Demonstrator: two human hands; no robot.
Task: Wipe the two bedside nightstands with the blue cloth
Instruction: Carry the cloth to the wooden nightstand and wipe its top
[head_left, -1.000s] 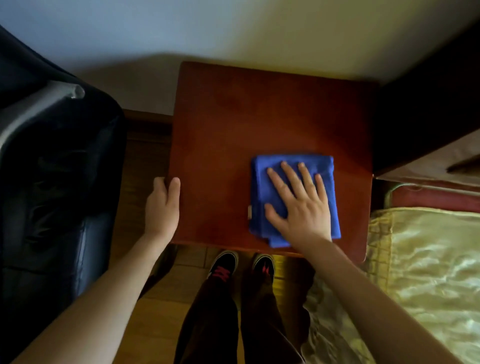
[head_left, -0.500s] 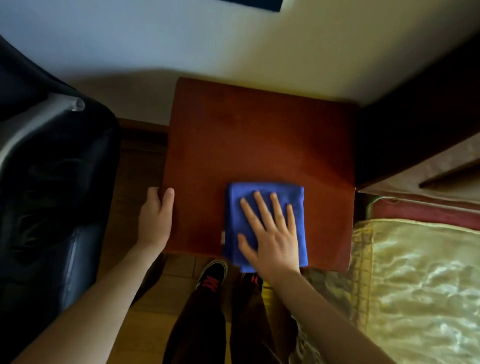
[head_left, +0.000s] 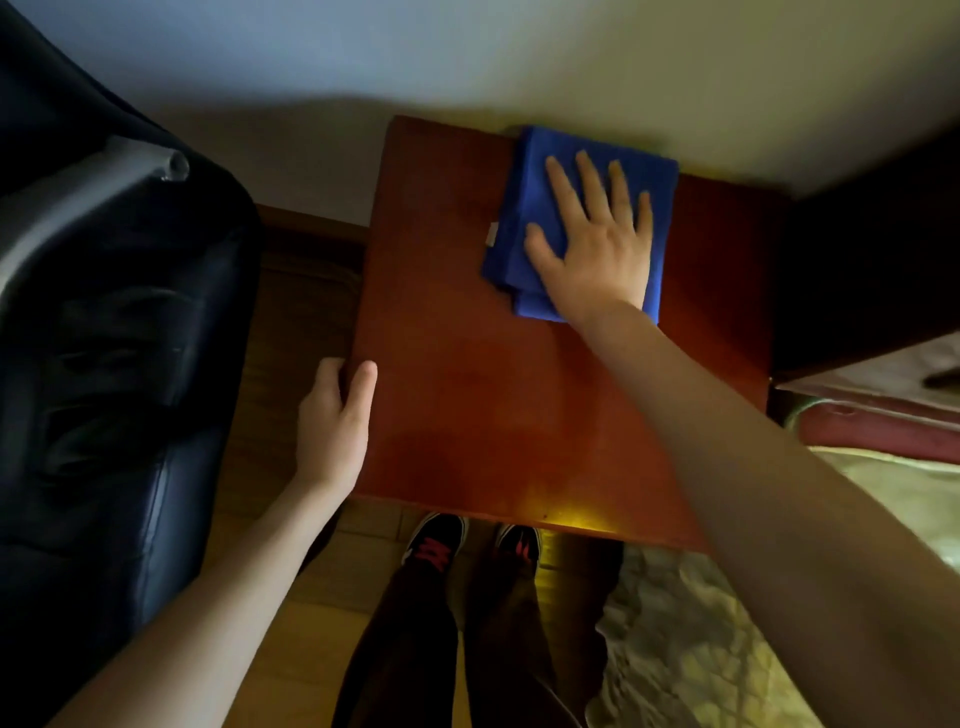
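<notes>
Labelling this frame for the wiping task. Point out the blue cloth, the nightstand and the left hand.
blue cloth (head_left: 524, 208): head view, bare left part beside the fingers.
nightstand (head_left: 493, 415): head view, bare middle of the top.
left hand (head_left: 332, 421): head view, back of the hand at the nightstand's left edge.

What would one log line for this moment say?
right hand: flat on blue cloth | cloth: nightstand far edge | left hand: on nightstand's left edge

Reddish-brown wooden nightstand (head_left: 519, 415) stands vs the pale wall, top mostly bare. Folded blue cloth (head_left: 524, 228) lies flat at its far edge, under the right grip (head_left: 597, 244), w/ fingers spread. Left grip (head_left: 332, 421) rests on the top's left edge, well apart from the cloth.
</notes>
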